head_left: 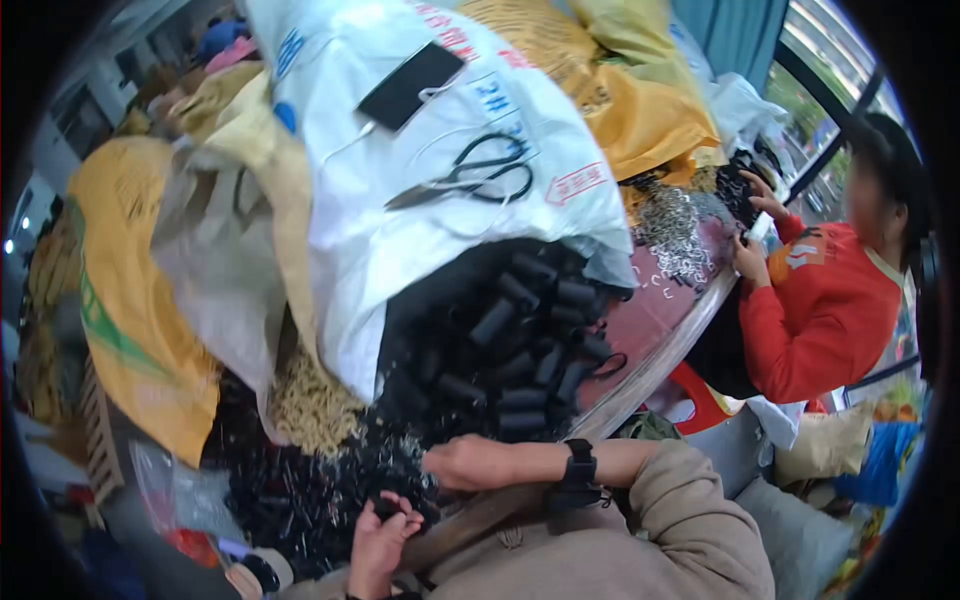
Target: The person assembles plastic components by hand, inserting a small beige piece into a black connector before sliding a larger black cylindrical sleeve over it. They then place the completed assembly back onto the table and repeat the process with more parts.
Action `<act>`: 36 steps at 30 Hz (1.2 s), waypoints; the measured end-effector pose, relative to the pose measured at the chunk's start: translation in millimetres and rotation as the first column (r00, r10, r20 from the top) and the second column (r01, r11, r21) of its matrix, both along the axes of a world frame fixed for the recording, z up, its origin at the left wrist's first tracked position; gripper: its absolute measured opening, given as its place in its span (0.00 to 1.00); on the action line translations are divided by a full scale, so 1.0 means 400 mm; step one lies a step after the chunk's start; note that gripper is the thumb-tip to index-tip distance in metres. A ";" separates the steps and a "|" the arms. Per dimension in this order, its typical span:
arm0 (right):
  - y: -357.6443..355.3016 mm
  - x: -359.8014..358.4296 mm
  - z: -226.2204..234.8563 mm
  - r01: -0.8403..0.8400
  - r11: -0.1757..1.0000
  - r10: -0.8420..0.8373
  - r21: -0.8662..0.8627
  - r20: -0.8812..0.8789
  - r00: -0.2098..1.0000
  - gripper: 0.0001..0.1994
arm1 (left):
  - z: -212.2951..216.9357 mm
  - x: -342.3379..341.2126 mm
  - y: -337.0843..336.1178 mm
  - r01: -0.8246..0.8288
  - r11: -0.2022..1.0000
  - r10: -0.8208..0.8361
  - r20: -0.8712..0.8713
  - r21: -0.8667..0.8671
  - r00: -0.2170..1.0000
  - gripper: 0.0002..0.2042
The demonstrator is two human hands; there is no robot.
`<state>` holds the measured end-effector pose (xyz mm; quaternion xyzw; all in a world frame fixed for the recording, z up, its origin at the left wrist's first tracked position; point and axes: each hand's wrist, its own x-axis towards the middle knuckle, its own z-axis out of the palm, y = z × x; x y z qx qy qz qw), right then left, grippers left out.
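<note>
My left hand (384,532) is low in the head view, its fingers curled around a small black part that I cannot make out closely. To its upper right, my right hand (465,462) is closed with the back of the hand showing; whatever its fingers hold is hidden. Beneath and left of both hands spreads a heap of small black parts (300,500). Small clear bits (400,447) lie beside my right fingertips. Farther back, black cylinders (490,323) spill from the mouth of a white woven sack (350,270). Tan small pieces (315,405) pile up to the left.
Black-handled scissors (465,183) and a phone (411,86) with a white cable rest on the white sack. Yellow sacks (140,260) stand at left and behind. At right, a person in a red top (830,310) handles black parts beside a pile of metal pieces (675,225).
</note>
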<state>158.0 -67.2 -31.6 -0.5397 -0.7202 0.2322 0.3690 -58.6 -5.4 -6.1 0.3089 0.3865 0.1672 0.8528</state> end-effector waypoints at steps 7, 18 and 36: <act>-0.001 0.010 0.009 -0.105 0.994 0.091 -0.034 -0.282 0.955 0.07 | -0.020 0.096 -0.013 0.086 0.958 -0.036 -0.186 0.272 0.982 0.07; 0.016 -0.109 0.050 -0.142 0.973 0.026 -0.184 -0.520 0.854 0.09 | 0.115 0.048 -0.038 0.250 0.756 -0.063 -0.313 0.605 0.948 0.11; 0.045 -0.124 0.031 -0.160 0.987 0.142 -0.021 -0.362 0.921 0.09 | 0.093 0.040 -0.021 0.184 0.811 0.018 -0.339 0.555 0.941 0.12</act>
